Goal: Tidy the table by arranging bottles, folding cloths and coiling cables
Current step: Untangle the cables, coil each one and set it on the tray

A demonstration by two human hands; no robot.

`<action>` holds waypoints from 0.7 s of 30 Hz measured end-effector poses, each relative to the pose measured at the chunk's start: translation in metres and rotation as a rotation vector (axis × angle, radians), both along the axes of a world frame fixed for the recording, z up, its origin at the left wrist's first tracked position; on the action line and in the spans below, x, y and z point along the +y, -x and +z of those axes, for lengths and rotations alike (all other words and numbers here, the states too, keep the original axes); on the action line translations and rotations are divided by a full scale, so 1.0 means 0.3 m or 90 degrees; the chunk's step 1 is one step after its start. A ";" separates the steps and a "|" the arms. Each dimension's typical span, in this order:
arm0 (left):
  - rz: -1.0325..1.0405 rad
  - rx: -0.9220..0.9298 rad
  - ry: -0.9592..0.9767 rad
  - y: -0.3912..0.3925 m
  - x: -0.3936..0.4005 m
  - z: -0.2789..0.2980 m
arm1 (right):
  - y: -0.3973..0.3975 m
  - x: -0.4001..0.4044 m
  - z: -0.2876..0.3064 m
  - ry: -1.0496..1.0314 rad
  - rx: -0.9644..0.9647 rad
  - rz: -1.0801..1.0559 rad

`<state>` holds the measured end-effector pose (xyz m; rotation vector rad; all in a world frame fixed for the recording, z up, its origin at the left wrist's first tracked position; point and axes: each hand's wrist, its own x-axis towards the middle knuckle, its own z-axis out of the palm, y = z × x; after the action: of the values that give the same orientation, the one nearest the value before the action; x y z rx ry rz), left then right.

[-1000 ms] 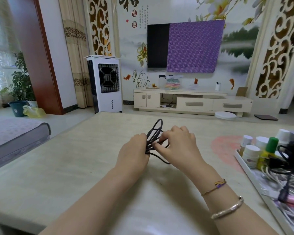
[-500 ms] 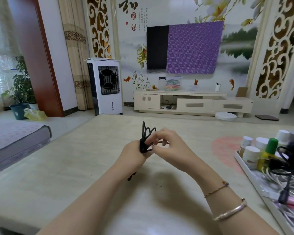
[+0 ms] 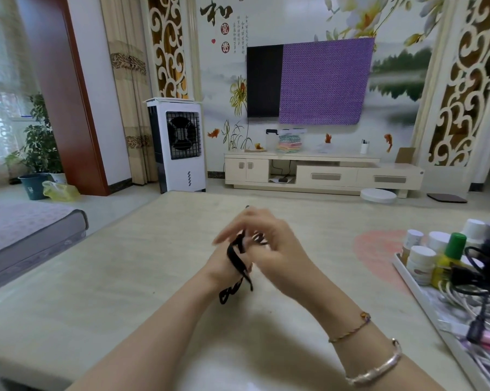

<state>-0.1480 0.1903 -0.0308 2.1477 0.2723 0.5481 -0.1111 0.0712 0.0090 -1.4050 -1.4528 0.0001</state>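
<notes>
Midway across the desk (image 3: pixel 125 277), both hands clamp fingers on a bundled black cable (image 3: pixel 236 258); bare surface stretches leftward, a tray (image 3: pixel 413 289) lines the right edge.

A black cable (image 3: pixel 236 256), bunched into a tight bundle, is held above the middle of the bench (image 3: pixel 97 277), one looped end hanging down toward its surface. At the bench's right edge a white tray (image 3: pixel 416 289) holds several small white-capped bottles (image 3: pixel 420 263) and a yellow bottle with a green cap (image 3: pixel 449 258) standing upright at its far end. Tangled white and black cables (image 3: pixel 475 303) lie heaped in the tray just nearer than the bottles.
</notes>
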 end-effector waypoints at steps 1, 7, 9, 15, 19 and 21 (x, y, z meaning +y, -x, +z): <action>0.049 0.014 -0.008 -0.009 0.014 0.000 | -0.018 0.000 0.003 -0.076 0.059 -0.039; 0.098 -0.027 0.159 -0.008 0.009 0.020 | -0.169 -0.022 -0.021 0.054 0.293 -0.382; 0.080 -0.039 0.250 0.000 -0.025 0.038 | -0.169 -0.013 -0.036 0.253 0.298 -0.311; -0.131 0.098 0.270 0.036 -0.101 0.065 | -0.167 0.014 -0.057 0.178 0.362 -0.094; -0.180 0.137 0.222 0.048 -0.108 0.064 | -0.169 0.012 -0.056 0.126 0.367 -0.100; -0.130 0.113 0.203 0.039 -0.098 0.056 | -0.170 0.012 -0.052 0.160 0.351 -0.129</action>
<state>-0.1597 0.1610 -0.0140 1.8870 0.2175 0.1809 -0.0601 0.0749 -0.0066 -1.5912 -0.8712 0.4215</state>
